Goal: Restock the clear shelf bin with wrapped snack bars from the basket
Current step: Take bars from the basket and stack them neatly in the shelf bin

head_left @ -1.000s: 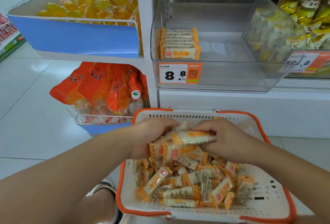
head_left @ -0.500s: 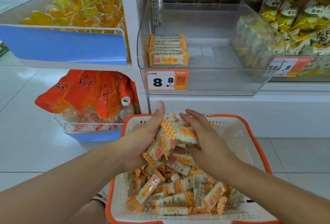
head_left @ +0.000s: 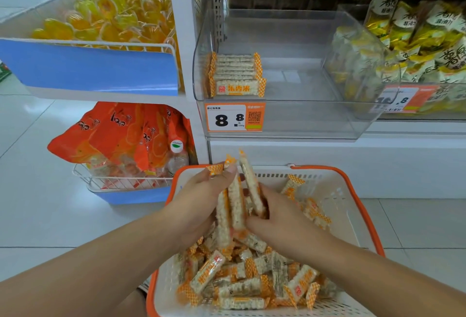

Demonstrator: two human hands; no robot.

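Observation:
A white basket with an orange rim [head_left: 358, 183] stands on the floor below the shelf, holding several loose wrapped snack bars [head_left: 242, 281]. Over the basket, my left hand [head_left: 196, 205] and my right hand [head_left: 282, 218] clasp a bundle of snack bars [head_left: 234, 203] between them, the bars standing on end. The clear shelf bin [head_left: 290, 119] sits above, with a neat row of bars [head_left: 235, 77] at its left end and the remainder of its floor bare.
An orange price tag reading 8.8 [head_left: 234, 117] is stuck on the bin front. Yellow snack bags [head_left: 408, 46] fill the bin to the right. Left of the shelf post are yellow candies [head_left: 108, 13] and orange packets in a wire rack [head_left: 123, 137].
Both hands have lifted the gathered bars up out of the pile and turned them from lying flat to standing upright. The view has tilted upward toward the shelf.

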